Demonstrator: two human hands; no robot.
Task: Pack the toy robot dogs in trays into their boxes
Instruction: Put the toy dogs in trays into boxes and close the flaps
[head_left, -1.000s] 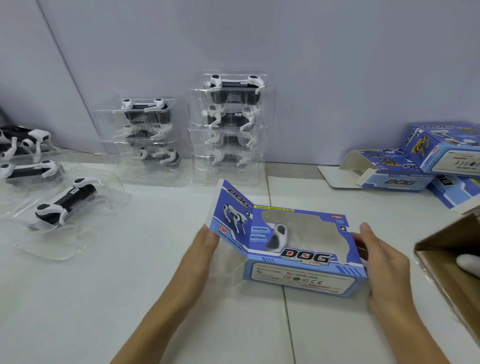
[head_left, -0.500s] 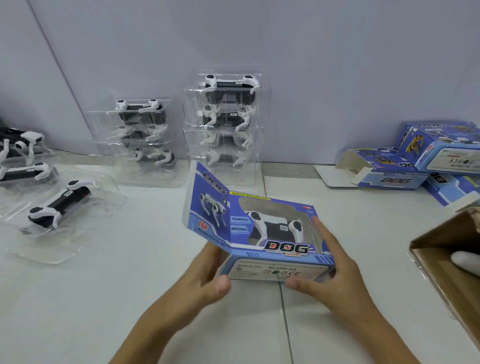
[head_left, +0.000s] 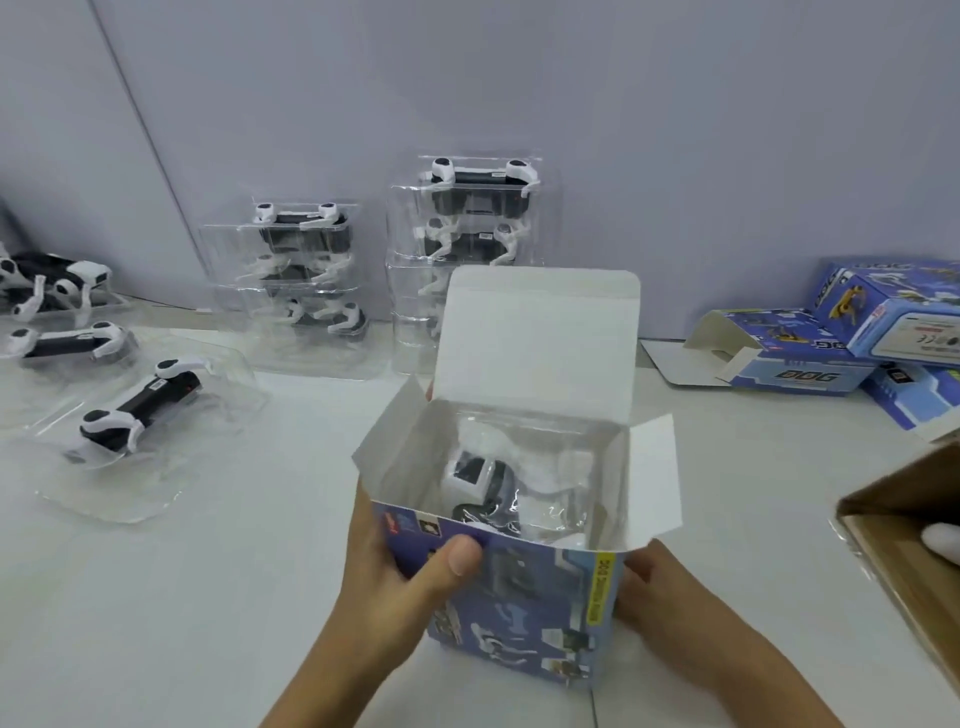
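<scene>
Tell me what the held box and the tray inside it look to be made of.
Blue box: thin printed card, probably paperboard; its flaps show plain white insides and sharp fold creases. Tray: clear moulded plastic, glossy; glare streaks cross it and the toy dog shows through.

White tabletop, grey wall and a brown carton

We see a white table (head_left: 182, 597) with a seam running toward us near the lower middle, and a plain grey wall (head_left: 675, 130) behind it with a thin dark line slanting down on the left; at the right edge we see an open brown cardboard carton (head_left: 914, 561) holding something white
</scene>
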